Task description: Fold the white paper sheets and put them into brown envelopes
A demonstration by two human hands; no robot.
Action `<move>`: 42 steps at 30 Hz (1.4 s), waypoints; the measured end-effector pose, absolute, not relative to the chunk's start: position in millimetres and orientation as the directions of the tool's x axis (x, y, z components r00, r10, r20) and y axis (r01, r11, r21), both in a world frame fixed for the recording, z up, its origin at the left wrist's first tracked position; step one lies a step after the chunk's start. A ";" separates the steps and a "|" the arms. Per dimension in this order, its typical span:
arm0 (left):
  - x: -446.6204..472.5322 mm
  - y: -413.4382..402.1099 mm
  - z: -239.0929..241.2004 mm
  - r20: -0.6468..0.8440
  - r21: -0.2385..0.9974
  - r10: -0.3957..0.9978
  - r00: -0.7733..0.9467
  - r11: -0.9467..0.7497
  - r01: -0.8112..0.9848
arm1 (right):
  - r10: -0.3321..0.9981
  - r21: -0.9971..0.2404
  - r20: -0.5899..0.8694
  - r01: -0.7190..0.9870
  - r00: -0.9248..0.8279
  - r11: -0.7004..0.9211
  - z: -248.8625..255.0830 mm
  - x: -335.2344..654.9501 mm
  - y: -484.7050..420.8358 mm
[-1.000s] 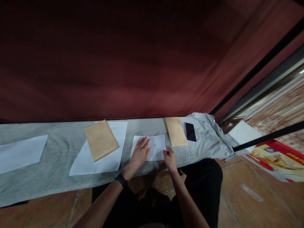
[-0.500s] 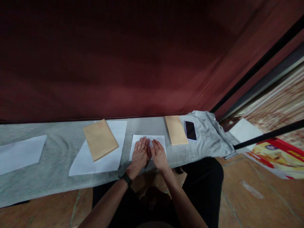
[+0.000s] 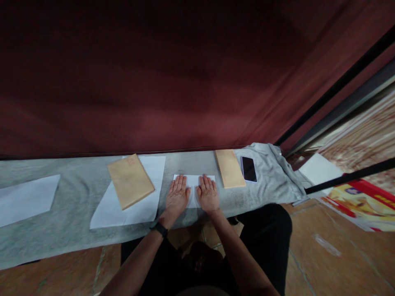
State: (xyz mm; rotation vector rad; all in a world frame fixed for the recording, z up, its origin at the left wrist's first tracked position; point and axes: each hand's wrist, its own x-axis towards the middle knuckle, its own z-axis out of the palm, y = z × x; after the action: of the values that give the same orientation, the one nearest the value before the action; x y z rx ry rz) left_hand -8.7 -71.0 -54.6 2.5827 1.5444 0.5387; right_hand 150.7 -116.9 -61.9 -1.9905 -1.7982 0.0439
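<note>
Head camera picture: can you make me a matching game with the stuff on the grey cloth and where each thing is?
Things:
1. phone
2. big brown envelope
3. folded white paper
4. lone white sheet

Places:
A. under both flat hands
B. far left on the grey cloth, by itself
C. right of the narrow brown envelope
D. lying on top of a large white sheet

Pairs: 1-C, 2-D, 3-A, 4-B. The left hand and right hand press down side by side.

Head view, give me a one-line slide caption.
Both hands, left and right, press flat on a white sheet on grey cloth.
</note>
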 end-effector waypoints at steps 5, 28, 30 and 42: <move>-34.2 -91.3 -56.7 0.258 0.265 0.840 0.477 -0.536 0.801 | 0.943 -0.351 0.290 0.935 0.162 -0.052 -63.5 152.5 -117.1; -75.5 -137.3 -54.2 0.281 0.156 0.777 0.563 -0.616 0.772 | 0.938 -0.368 0.300 0.928 0.171 -0.051 -64.2 154.1 -118.5; -75.0 -137.3 -54.3 0.291 0.145 0.774 0.563 -0.617 0.773 | 0.942 -0.343 0.289 0.937 0.169 -0.063 -62.7 153.9 -119.2; -73.9 -136.9 -56.2 0.316 0.106 0.769 0.555 -0.610 0.785 | 0.961 -0.212 0.230 0.971 0.155 -0.105 -60.8 153.3 -118.6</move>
State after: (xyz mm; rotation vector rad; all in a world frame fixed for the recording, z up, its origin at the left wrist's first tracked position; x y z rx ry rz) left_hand -73.9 -136.9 -56.2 2.8117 1.4059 0.5342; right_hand 153.3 -118.6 -60.8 -2.1263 -1.8592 -0.0483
